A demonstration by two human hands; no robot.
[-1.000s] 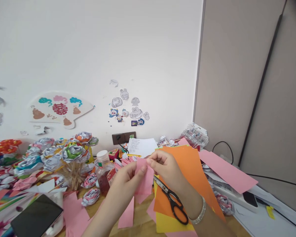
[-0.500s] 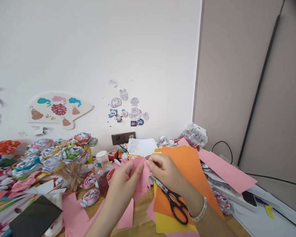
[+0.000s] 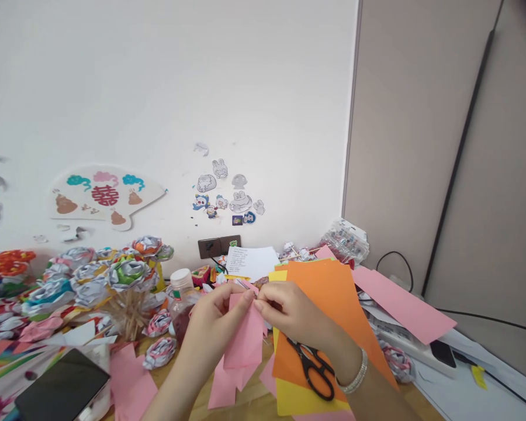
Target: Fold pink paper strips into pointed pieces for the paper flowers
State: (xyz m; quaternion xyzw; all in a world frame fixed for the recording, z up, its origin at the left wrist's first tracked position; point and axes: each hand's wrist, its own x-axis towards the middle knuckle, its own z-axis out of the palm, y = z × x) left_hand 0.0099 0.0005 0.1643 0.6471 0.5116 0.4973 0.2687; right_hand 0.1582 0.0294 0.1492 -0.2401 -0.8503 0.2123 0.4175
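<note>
Both hands are raised over the table, pinching the top edge of one folded pink paper piece. My left hand grips its upper left corner, and my right hand, a bracelet on its wrist, grips its upper right corner. The paper hangs down between them. Just below my right hand, black-handled scissors lie on an orange sheet stacked over a yellow sheet.
Pink paper scraps lie on the wooden table. Paper flowers on sticks crowd the left, with a dark phone in front. A capped bottle stands behind my left hand. A large pink sheet and cables lie at the right.
My fingers have come together at the paper's top edge. The pink piece, held spread between the hands a second ago, now hangs down narrower and longer.
</note>
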